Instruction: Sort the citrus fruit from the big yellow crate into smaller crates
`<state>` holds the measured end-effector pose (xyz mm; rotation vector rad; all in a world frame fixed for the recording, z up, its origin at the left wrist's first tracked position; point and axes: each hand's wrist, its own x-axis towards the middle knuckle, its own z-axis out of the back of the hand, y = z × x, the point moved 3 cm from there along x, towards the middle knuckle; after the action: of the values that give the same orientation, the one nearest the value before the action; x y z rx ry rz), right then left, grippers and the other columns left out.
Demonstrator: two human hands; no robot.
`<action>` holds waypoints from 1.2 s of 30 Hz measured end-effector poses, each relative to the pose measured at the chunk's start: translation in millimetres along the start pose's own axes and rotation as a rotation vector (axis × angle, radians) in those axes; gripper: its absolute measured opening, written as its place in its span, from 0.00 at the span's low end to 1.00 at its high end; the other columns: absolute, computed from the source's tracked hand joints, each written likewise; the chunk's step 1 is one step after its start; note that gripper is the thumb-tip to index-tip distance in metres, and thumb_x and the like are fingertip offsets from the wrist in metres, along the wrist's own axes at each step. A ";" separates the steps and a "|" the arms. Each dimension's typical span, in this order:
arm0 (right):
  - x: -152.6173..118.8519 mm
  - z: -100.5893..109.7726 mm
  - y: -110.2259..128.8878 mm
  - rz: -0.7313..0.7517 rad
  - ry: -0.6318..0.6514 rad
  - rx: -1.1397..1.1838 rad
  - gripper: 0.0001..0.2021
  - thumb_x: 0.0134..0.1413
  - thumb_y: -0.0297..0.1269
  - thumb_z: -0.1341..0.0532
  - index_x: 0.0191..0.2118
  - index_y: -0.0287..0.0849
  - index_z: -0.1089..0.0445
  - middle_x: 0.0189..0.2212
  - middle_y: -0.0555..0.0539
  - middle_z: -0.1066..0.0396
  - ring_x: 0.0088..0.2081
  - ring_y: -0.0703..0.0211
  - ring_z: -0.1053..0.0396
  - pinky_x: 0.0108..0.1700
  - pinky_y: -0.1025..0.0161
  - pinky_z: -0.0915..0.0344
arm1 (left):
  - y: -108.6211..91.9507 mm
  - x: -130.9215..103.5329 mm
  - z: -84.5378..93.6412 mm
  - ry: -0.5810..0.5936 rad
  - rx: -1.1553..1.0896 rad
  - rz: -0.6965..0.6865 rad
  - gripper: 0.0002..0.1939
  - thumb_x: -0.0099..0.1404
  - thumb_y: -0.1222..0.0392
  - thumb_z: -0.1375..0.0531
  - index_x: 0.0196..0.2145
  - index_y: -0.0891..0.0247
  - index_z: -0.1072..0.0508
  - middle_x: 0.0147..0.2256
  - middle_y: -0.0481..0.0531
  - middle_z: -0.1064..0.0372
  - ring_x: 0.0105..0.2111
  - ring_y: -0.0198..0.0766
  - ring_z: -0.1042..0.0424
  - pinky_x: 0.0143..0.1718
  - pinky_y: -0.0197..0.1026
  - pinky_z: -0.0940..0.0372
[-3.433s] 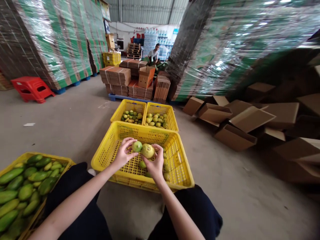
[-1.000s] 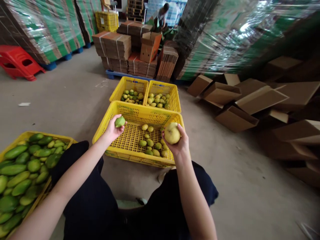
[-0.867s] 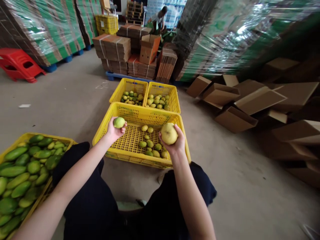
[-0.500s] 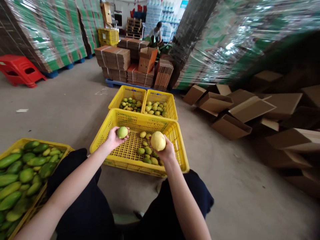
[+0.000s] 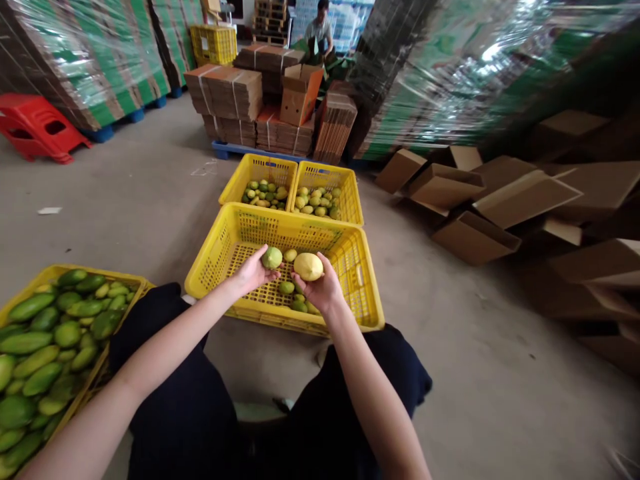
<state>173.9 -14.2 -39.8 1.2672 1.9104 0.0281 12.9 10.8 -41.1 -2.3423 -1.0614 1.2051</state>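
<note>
Here, a seated person holds two fruits over the near yellow crate, which stands on the concrete floor between the knees. The left hand curls its fingers around a small green fruit; the right hand cups a larger pale yellow fruit from below, palm up and fingers half closed. Both fruits hang just above the crate's floor, close together but apart. Beneath them lies a small cluster of loose fruits, leaving most of the mesh bottom bare. Two farther yellow crates stand side by side just beyond, each with a shallow layer of small fruit, greener on the left and yellower on the right. At the person's left, a fourth crate is heaped with green mangoes. Judging by these fills, the handling seems well advanced for the near crate, while the heaped crate remains full. Another person works far behind stacked cardboard.
</note>
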 end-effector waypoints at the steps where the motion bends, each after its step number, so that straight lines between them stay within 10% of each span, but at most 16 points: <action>1: -0.1 -0.1 -1.3 -0.030 -0.016 -0.012 0.14 0.64 0.44 0.45 0.42 0.38 0.29 0.24 0.42 0.23 0.26 0.53 0.24 0.24 0.62 0.25 | 1.3 1.8 1.6 -0.009 0.019 0.003 0.23 0.76 0.50 0.56 0.43 0.69 0.28 0.23 0.55 0.29 0.18 0.35 0.31 0.19 0.32 0.35; 16: 3.7 -0.7 -14.5 -0.060 -0.012 -0.218 0.10 0.60 0.40 0.44 0.42 0.40 0.32 0.27 0.45 0.25 0.26 0.58 0.27 0.27 0.63 0.26 | 4.4 5.4 11.6 0.039 0.140 -0.026 0.19 0.72 0.50 0.51 0.42 0.68 0.28 0.27 0.56 0.28 0.20 0.35 0.32 0.22 0.35 0.36; 22: 1.3 5.9 -8.9 0.871 -0.128 -0.811 0.39 0.40 0.38 0.30 0.59 0.50 0.44 0.48 0.46 0.32 0.44 0.51 0.28 0.49 0.48 0.27 | -7.3 -3.2 14.3 -0.021 0.551 -0.810 0.25 0.55 0.55 0.29 0.48 0.59 0.32 0.47 0.56 0.30 0.42 0.41 0.27 0.43 0.42 0.29; 26: -3.8 4.6 -11.0 1.358 -0.154 -1.126 0.39 0.45 0.36 0.32 0.63 0.48 0.47 0.51 0.41 0.34 0.52 0.46 0.32 0.56 0.42 0.33 | -10.4 -14.9 11.8 -0.050 0.834 -1.205 0.28 0.54 0.55 0.27 0.49 0.56 0.32 0.49 0.56 0.32 0.48 0.44 0.29 0.48 0.47 0.30; 31: -2.8 6.1 -11.3 1.527 -0.186 -1.197 0.31 0.48 0.33 0.35 0.59 0.48 0.44 0.51 0.40 0.34 0.53 0.46 0.32 0.58 0.41 0.35 | -11.7 -18.7 8.8 -0.053 0.937 -1.316 0.21 0.57 0.62 0.30 0.46 0.57 0.31 0.48 0.55 0.32 0.49 0.44 0.30 0.44 0.44 0.30; 36: -7.6 4.5 -11.1 1.371 -0.160 -1.110 0.27 0.48 0.33 0.34 0.55 0.50 0.39 0.51 0.42 0.34 0.55 0.47 0.34 0.63 0.40 0.40 | -13.8 -28.0 0.5 -0.058 0.845 -1.145 0.18 0.53 0.66 0.29 0.41 0.58 0.26 0.46 0.55 0.31 0.51 0.46 0.31 0.51 0.47 0.33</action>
<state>169.5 -27.3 -42.9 1.3598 0.3420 1.3887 -4.6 -0.2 -17.7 -0.8073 -1.2531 0.9202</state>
